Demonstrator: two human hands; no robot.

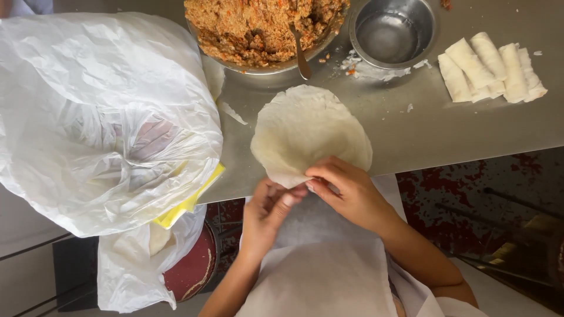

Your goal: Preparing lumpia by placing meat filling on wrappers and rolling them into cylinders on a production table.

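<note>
Clearly, both hands were busy at the near edge of the thin round wrapper (310,130), which lay flat on the steel table (411,132), its near rim just reaching the table's near edge. The left hand (269,210) pinched that rim from below, thumb and fingers closed on the sheet. The right hand (346,191) came in from the right, its fingertips (314,174) curled and closed on the same rim, just beside the left thumb. The rim looked lifted and slightly folded where the two grips met; whether one layer or two lay between the fingers could not be told.

To do this well, I judged that the grip needed to stay light and close to the edge, since so thin a sheet would likely tear if pulled hard or unevenly. Working with the pads instead of the nails, and lifting slowly along the rim, seemed the safer way. Keeping the rest of the sheet flat on the table would help it hold its round shape.

Farther off stood a large metal bowl of orange-brown filling (261,29) with a spoon (300,53) leaning in it, and to its right a small steel bowl of water (390,32). Finished rolls (490,67) lay at the far right. A big white plastic bag (106,117) filled the left side.
</note>
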